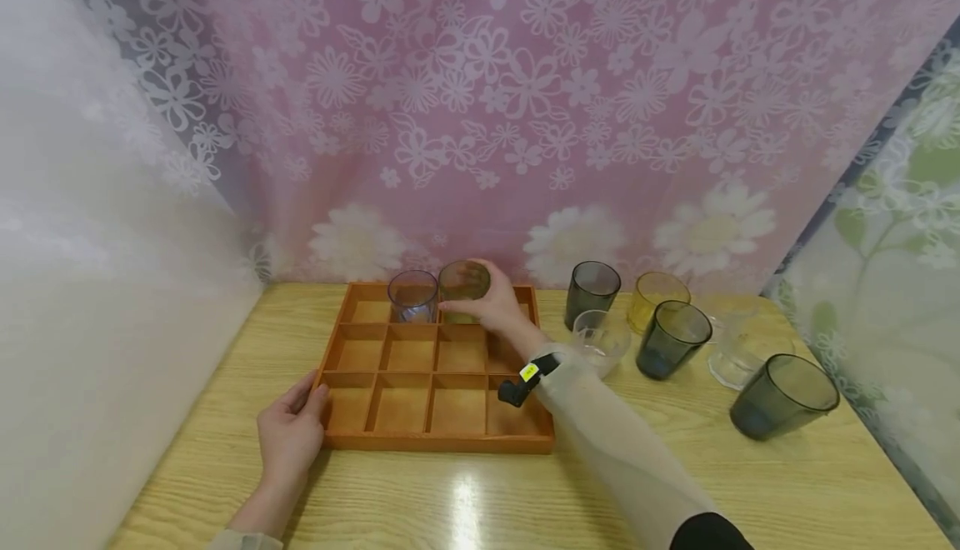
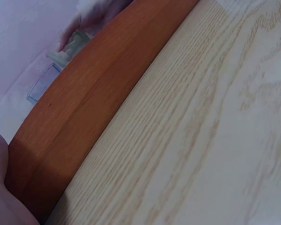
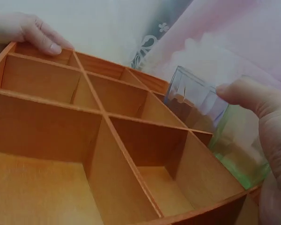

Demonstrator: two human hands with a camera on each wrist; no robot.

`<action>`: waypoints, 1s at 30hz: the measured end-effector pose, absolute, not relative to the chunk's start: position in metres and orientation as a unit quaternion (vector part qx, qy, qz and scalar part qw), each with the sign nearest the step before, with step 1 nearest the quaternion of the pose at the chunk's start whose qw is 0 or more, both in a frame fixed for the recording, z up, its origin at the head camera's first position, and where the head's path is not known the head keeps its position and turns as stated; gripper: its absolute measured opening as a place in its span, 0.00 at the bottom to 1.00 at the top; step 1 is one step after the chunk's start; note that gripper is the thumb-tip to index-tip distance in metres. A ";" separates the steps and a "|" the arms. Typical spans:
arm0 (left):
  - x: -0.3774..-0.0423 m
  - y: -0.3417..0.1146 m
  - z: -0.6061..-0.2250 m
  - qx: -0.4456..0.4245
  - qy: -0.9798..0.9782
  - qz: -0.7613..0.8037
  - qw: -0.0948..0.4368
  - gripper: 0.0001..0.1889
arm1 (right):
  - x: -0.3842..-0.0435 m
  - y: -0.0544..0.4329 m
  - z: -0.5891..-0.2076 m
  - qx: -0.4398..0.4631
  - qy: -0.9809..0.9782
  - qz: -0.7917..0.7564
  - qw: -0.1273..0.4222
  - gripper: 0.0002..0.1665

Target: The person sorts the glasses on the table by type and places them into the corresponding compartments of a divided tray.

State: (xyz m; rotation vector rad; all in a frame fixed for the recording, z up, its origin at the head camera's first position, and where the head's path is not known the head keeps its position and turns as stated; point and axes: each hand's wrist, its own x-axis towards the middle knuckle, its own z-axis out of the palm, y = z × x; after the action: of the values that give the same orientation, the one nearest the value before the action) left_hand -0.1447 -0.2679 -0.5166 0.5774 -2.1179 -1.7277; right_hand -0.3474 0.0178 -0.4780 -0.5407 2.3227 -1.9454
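Note:
My right hand (image 1: 497, 304) holds a green-tinted glass (image 1: 459, 283) by its side, thumb toward the left, at the third compartment of the back row of a wooden divided tray (image 1: 438, 443). Whether the glass touches the compartment's floor I cannot tell. Just left of it, a clear bluish glass (image 1: 412, 293) stands upright in the second back compartment. The right wrist view shows the green glass (image 3: 239, 145) beside the bluish glass (image 3: 192, 101). At the tray's left side, near the front corner, my left hand (image 1: 288, 435) grips the outer wall, thumb on the rim.
Right of the tray stand several glasses: a dark grey one (image 1: 592, 296), a yellow one (image 1: 656, 308), a clear tumbler (image 1: 602, 346), another dark glass (image 1: 671, 346), a clear glass vessel (image 1: 738, 354) and a larger dark glass (image 1: 780, 400). A pink flowered cloth (image 1: 525, 117) hangs behind the table.

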 end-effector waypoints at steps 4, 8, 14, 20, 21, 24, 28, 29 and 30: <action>-0.145 -0.268 -0.517 0.202 -0.753 -0.601 0.175 0.20 | -0.348 0.019 -0.478 -0.175 0.780 -0.600 0.028 0.51; -0.145 -0.267 -0.516 0.199 -0.756 -0.597 0.179 0.20 | -0.348 0.019 -0.479 -0.175 0.803 -0.568 0.026 0.55; -0.144 -0.265 -0.515 0.198 -0.752 -0.603 0.177 0.20 | -0.347 0.020 -0.478 -0.176 0.821 -0.543 0.028 0.59; -0.144 -0.266 -0.515 0.203 -0.753 -0.602 0.172 0.20 | -0.347 0.023 -0.479 -0.176 0.819 -0.545 0.040 0.59; -0.144 -0.267 -0.516 0.204 -0.754 -0.600 0.171 0.21 | -0.346 0.023 -0.479 -0.176 0.818 -0.546 0.043 0.60; -0.144 -0.266 -0.516 0.204 -0.752 -0.604 0.168 0.21 | -0.344 0.030 -0.477 -0.180 0.812 -0.554 0.045 0.61; -0.145 -0.266 -0.517 0.204 -0.752 -0.601 0.175 0.20 | -0.339 0.041 -0.475 -0.187 0.806 -0.561 0.043 0.62; -0.145 -0.266 -0.517 0.203 -0.753 -0.600 0.178 0.20 | -0.338 0.044 -0.474 -0.188 0.805 -0.562 0.042 0.62; -0.145 -0.266 -0.517 0.202 -0.754 -0.598 0.181 0.20 | -0.336 0.048 -0.473 -0.186 0.803 -0.565 0.043 0.62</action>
State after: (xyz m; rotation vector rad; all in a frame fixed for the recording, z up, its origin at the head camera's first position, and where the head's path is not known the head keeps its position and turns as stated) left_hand -0.1449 -0.2659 -0.5172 0.5715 -2.1302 -1.6894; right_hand -0.3360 0.0475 -0.4729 -0.5692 2.4560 -1.7265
